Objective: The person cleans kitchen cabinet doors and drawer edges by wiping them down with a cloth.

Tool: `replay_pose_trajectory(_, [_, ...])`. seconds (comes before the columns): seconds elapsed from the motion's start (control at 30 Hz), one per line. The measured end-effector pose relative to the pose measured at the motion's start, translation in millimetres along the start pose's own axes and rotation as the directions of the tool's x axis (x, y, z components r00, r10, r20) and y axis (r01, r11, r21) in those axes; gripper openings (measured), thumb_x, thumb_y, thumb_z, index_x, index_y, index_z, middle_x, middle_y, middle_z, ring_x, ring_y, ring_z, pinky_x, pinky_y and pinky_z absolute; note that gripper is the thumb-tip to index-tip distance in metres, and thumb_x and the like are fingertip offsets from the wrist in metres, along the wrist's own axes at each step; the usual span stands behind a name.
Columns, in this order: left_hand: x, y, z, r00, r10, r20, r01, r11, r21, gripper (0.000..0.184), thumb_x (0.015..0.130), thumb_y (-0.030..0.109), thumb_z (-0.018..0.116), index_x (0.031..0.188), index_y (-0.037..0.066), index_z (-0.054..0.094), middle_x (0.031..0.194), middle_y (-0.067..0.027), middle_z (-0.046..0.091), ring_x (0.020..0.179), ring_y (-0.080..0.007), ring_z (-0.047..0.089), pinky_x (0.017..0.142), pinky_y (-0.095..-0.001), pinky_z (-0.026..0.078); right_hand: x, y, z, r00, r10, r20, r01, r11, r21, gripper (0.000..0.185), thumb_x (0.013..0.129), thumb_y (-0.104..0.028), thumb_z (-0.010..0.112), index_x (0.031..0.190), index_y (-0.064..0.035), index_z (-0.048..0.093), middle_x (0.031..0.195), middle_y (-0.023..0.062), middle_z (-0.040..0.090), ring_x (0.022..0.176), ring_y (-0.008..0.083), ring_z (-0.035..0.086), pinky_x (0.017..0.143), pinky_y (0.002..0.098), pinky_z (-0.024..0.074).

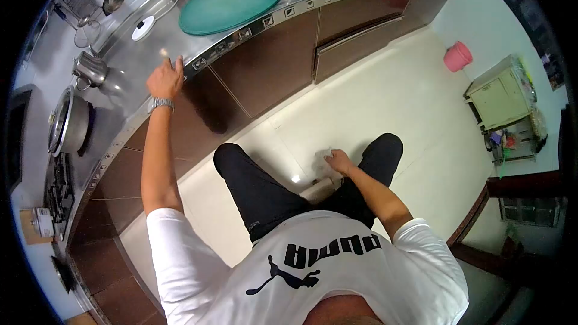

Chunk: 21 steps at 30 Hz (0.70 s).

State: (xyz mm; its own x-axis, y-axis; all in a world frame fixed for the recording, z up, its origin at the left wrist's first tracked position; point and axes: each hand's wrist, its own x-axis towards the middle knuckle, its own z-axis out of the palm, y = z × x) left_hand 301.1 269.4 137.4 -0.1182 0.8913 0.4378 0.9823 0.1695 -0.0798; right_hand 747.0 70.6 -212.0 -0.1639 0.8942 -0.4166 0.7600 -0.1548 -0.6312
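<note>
My left hand [165,78], with a metal watch [161,104] on its wrist, is at the front edge of the steel counter [129,60]. Its thumb and a finger stick out apart, and I see nothing held between them. Down between my knees, my right hand [341,162] is closed around a pale, see-through thing [321,167], too blurred against the floor to name. On the counter beyond my left hand lie a white round lid [143,28] and a green cutting board [229,3].
A steel jug [90,67], a large pot [73,123] and a gas stove [59,189] line the left counter. Ladles [110,1] hang on the wall. Brown cabinets [274,54] run below. Across the floor are a pink bucket [457,56] and a green cabinet [500,97].
</note>
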Motion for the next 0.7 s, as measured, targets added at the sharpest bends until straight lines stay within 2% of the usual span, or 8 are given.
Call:
replay_pose_trajectory(0.03, [1, -1, 3, 1.0, 0.001, -0.002, -0.001, 1.0, -0.016, 0.049, 0.089, 0.051, 0.041, 0.085, 0.007, 0.06, 0.077, -0.0209, 0.064, 0.074, -0.0381, 0.063, 0.062, -0.0464, 0.049, -12, -26, -20, 0.981, 0.187, 0.06, -0.196, 0.924, 0.327, 0.03, 0.086, -0.027, 0.061, 0.097, 0.0016, 0.061, 0.078, 0.007, 0.06, 0.07, 0.0149, 0.054, 0.063, 0.031, 0.0449])
replay_pose_trajectory(0.07, [2, -3, 8, 0.999, -0.027, -0.042, 0.027, 1.0, -0.006, 0.047, 0.089, 0.05, 0.042, 0.083, 0.007, 0.061, 0.076, -0.0203, 0.064, 0.072, -0.0377, 0.063, 0.062, -0.0466, 0.049, -15, -32, -24, 0.992, 0.12, -0.04, -0.104, 0.95, 0.294, 0.015, 0.085, -0.013, 0.062, 0.093, -0.001, 0.063, 0.07, 0.0022, 0.056, 0.061, 0.0107, 0.05, 0.055, 0.0289, 0.0425])
replay_pose_trajectory(0.17, [1, -4, 23, 0.992, -0.038, -0.122, 0.039, 0.999, 0.007, 0.045, 0.089, 0.047, 0.044, 0.078, 0.007, 0.06, 0.073, -0.0189, 0.064, 0.07, -0.037, 0.063, 0.061, -0.0469, 0.049, -28, -47, -27, 0.995, 0.07, -0.065, -0.025, 0.848, 0.529, 0.012, 0.086, -0.013, 0.06, 0.089, -0.0026, 0.063, 0.069, 0.0006, 0.055, 0.059, 0.0106, 0.048, 0.053, 0.0297, 0.0411])
replay_pose_trajectory(0.23, [2, -9, 32, 0.986, -0.012, -0.166, 0.017, 0.999, 0.028, 0.044, 0.088, 0.047, 0.045, 0.076, 0.007, 0.06, 0.072, -0.0182, 0.063, 0.069, -0.0365, 0.063, 0.061, -0.0471, 0.049, -25, -50, -23, 0.991, 0.131, -0.013, -0.102, 0.825, 0.556, 0.01, 0.086, -0.013, 0.06, 0.086, -0.0031, 0.062, 0.071, 0.0008, 0.057, 0.059, 0.0114, 0.051, 0.054, 0.029, 0.0428])
replay_pose_trajectory(0.3, [4, -12, 41, 0.977, 0.002, -0.212, 0.002, 1.0, 0.02, 0.044, 0.088, 0.046, 0.046, 0.074, 0.007, 0.06, 0.071, -0.0174, 0.063, 0.069, -0.037, 0.062, 0.061, -0.0476, 0.048, -20, -52, -12, 0.99, 0.139, 0.023, -0.111, 0.673, 0.731, 0.011, 0.086, -0.014, 0.06, 0.084, -0.0034, 0.06, 0.072, 0.0018, 0.059, 0.061, 0.0133, 0.055, 0.056, 0.0295, 0.0449])
replay_pose_trajectory(0.53, [15, -15, 26, 0.99, 0.082, -0.118, -0.074, 0.995, 0.074, 0.043, 0.087, 0.045, 0.047, 0.078, 0.005, 0.061, 0.074, -0.0185, 0.063, 0.071, -0.0371, 0.062, 0.063, -0.0484, 0.048, -4, -90, -37, 0.995, -0.018, 0.103, -0.085, 0.431, 0.898, 0.019, 0.086, -0.014, 0.057, 0.094, 0.0033, 0.059, 0.084, 0.0075, 0.062, 0.074, 0.0171, 0.06, 0.066, 0.0303, 0.0482])
replay_pose_trajectory(0.6, [24, -11, 16, 0.996, 0.082, 0.044, -0.087, 0.989, 0.123, 0.041, 0.086, 0.044, 0.047, 0.082, 0.005, 0.061, 0.077, -0.0194, 0.064, 0.074, -0.0372, 0.062, 0.065, -0.0482, 0.049, -1, -105, -54, 0.993, -0.057, 0.104, -0.075, 0.375, 0.924, 0.019, 0.087, -0.014, 0.056, 0.095, 0.0031, 0.059, 0.086, 0.0077, 0.062, 0.075, 0.0169, 0.06, 0.068, 0.0302, 0.0484])
replay_pose_trajectory(0.7, [29, 9, 0, 0.998, 0.054, -0.03, -0.049, 0.986, 0.158, 0.039, 0.084, 0.042, 0.049, 0.086, 0.005, 0.06, 0.077, -0.0204, 0.064, 0.076, -0.038, 0.063, 0.068, -0.0475, 0.049, 17, -124, -65, 0.988, -0.113, 0.107, -0.069, 0.3, 0.951, 0.018, 0.087, -0.013, 0.055, 0.096, 0.0024, 0.06, 0.088, 0.0075, 0.063, 0.079, 0.0157, 0.061, 0.071, 0.0289, 0.0484])
